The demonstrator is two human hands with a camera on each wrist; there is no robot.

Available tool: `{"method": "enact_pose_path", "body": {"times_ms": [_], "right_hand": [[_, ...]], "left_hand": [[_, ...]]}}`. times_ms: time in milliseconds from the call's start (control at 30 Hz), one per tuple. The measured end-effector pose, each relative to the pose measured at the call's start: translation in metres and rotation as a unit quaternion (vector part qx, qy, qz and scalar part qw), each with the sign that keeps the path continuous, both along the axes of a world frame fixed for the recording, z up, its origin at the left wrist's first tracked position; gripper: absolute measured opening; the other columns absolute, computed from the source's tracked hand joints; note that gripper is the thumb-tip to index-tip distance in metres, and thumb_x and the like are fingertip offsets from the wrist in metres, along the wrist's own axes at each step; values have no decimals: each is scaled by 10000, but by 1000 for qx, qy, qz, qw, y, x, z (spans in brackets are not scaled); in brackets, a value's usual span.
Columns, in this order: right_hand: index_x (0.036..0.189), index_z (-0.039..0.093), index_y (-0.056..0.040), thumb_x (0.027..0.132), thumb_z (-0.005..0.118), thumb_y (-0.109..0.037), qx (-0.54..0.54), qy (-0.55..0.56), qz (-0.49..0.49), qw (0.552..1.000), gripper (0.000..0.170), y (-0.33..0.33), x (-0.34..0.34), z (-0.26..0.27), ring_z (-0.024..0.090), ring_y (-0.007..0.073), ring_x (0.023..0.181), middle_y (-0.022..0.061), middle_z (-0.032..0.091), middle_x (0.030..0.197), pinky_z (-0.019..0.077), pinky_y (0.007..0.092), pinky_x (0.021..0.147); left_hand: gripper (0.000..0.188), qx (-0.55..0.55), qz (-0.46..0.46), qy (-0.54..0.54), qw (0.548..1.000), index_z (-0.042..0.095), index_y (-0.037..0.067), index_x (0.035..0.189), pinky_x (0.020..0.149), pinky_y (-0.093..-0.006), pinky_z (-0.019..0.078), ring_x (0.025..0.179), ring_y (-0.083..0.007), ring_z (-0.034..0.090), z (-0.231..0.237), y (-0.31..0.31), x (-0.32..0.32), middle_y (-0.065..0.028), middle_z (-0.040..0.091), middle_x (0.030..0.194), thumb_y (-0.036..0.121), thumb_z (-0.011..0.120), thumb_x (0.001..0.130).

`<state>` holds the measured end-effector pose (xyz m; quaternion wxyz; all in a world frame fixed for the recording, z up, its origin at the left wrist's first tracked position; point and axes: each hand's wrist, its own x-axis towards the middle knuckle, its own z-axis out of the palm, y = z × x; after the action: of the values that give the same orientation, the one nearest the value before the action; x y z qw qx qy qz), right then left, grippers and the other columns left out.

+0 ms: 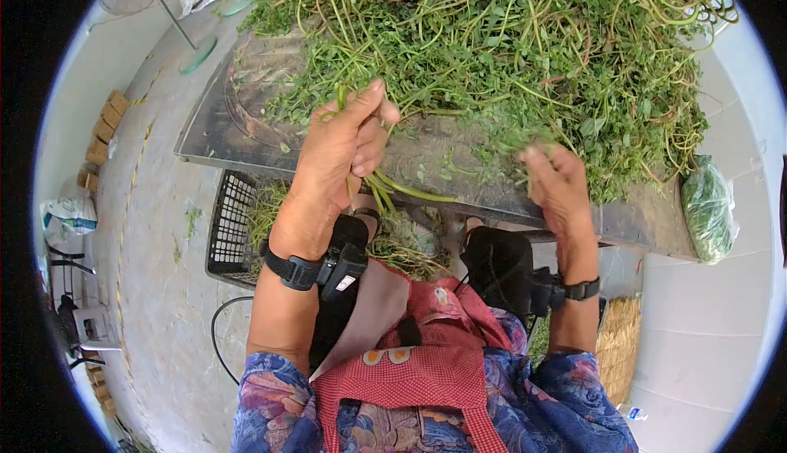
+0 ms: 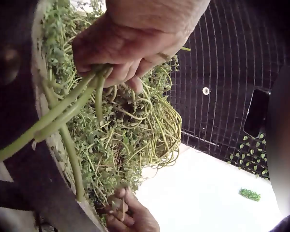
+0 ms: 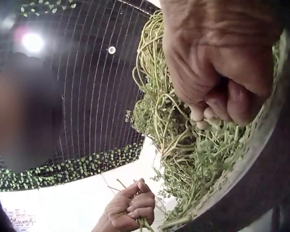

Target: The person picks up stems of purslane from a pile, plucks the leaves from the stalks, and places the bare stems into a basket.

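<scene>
Long green stems (image 1: 410, 191) are gripped in the left hand (image 1: 348, 137), above the table's near edge; their thick ends hang below the fist. The left wrist view shows these stems (image 2: 63, 116) coming out under the curled fingers of the left hand (image 2: 130, 43). To the right, the right hand (image 1: 559, 186) pinches a blurred leafy sprig (image 1: 525, 140) beside the large heap of leafy stems (image 1: 508, 51). In the right wrist view, the fingers of the right hand (image 3: 222, 63) are curled over the greens (image 3: 208, 150), and their tips are partly hidden.
A dark table (image 1: 410, 154) carries the heap. Below its left part stands a black crate (image 1: 229, 227) with stems inside. A green-filled plastic bag (image 1: 707, 211) lies at the table's right end. More stems (image 1: 410, 256) lie near the feet. A fan (image 1: 176, 18) stands at the upper left.
</scene>
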<state>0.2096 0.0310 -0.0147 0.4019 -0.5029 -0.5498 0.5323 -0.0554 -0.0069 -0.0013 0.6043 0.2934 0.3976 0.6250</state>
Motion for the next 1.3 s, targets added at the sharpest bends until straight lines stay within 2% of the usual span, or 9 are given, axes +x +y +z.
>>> {"method": "enact_pose_path", "body": {"times_ms": [200,433,500,667,767,1067,1133,1200,1300], "right_hand": [[873,573,1,861,599,-163,26,52,5,998,166,-27,53,7,403,42,431,-9,522,599,294,190,380],[848,571,12,823,628,-139,126,-142,137,972,163,20,3,3,516,114,508,87,633,794,426,250,461],[823,555,35,783,655,-135,461,-240,83,850,201,36,-7,-26,582,233,620,126,622,766,463,345,582],[868,601,16,756,678,-152,316,-375,139,860,216,34,-14,-10,617,279,788,167,635,863,458,364,695],[966,619,21,753,686,-164,221,-181,79,955,290,41,-5,-23,626,245,872,185,640,953,466,347,753],[1004,595,30,742,668,-135,343,-385,157,842,318,34,-38,-12,549,404,921,265,579,977,473,379,765],[1012,588,29,776,646,-132,362,-339,138,857,291,39,-28,-19,603,329,841,186,629,949,471,363,727],[1027,595,14,815,622,-135,297,-174,92,935,260,31,-19,-8,573,166,728,71,643,888,454,297,653],[1017,601,-19,836,609,-142,101,-100,51,988,220,-7,23,21,452,38,634,-22,565,774,365,198,540]], "left_hand": [[318,6,-4,-1,1000,570,25,734,322,-192,198,355,-27,261,1,-1,0,84,288,446,296,556,900],[310,12,1,-39,999,568,17,739,320,-185,207,353,-22,266,2,3,8,88,285,446,281,560,900],[310,21,12,-37,999,568,16,739,319,-184,208,352,-22,265,1,1,4,88,288,446,281,560,900],[308,9,19,-33,999,570,15,741,319,-186,207,351,-21,267,1,0,-3,88,297,444,278,559,901],[305,16,13,-40,999,572,12,745,320,-188,206,350,-21,272,5,-2,-7,87,298,442,274,558,901],[310,8,47,-9,999,566,17,733,319,-189,185,349,-23,261,5,-2,-23,91,289,444,278,560,900],[321,4,50,39,998,578,29,759,319,-191,202,353,-33,266,3,-1,-30,80,291,456,310,541,908],[324,-12,69,187,980,591,34,758,325,-202,175,359,-19,251,2,0,-31,75,322,461,321,551,902],[282,87,126,407,901,610,-9,736,422,-266,348,449,-87,423,-28,14,-35,7,479,530,237,572,869]]}}
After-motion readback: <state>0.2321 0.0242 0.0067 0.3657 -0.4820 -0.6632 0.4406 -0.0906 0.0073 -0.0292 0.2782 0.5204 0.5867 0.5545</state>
